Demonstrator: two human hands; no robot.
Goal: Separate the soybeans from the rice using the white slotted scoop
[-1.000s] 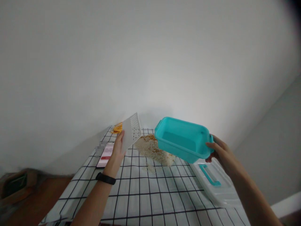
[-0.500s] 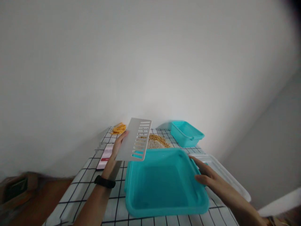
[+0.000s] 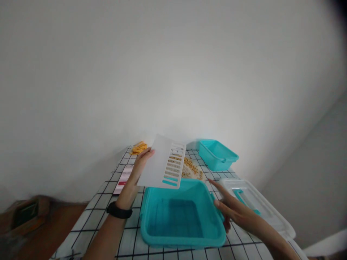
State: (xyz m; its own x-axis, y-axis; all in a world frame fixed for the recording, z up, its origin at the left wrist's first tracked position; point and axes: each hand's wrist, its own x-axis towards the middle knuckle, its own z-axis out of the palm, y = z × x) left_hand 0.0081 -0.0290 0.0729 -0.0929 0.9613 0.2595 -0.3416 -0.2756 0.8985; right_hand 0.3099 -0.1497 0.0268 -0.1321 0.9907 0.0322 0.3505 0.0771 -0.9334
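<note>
My left hand (image 3: 141, 167) grips a white slotted plastic board (image 3: 163, 162) by its left edge and holds it tilted above the far rim of a large turquoise tub (image 3: 181, 213) that rests on the checked tablecloth. My right hand (image 3: 230, 211) lies against the tub's right rim with its fingers stretched out. Behind the board, a pile of rice and brown grains (image 3: 192, 169) lies on the cloth. A black band sits on my left wrist.
A smaller turquoise tub (image 3: 218, 154) stands at the back right. A clear lid with a turquoise handle (image 3: 255, 204) lies to the right. A phone (image 3: 123, 175) and an orange item (image 3: 139, 147) are at the back left. A white wall rises directly behind the table (image 3: 127, 238).
The large tub came down from my raised right hand onto the cloth in front of me. My right hand loosened to rest on its rim. The slotted board shifted right over the tub.
</note>
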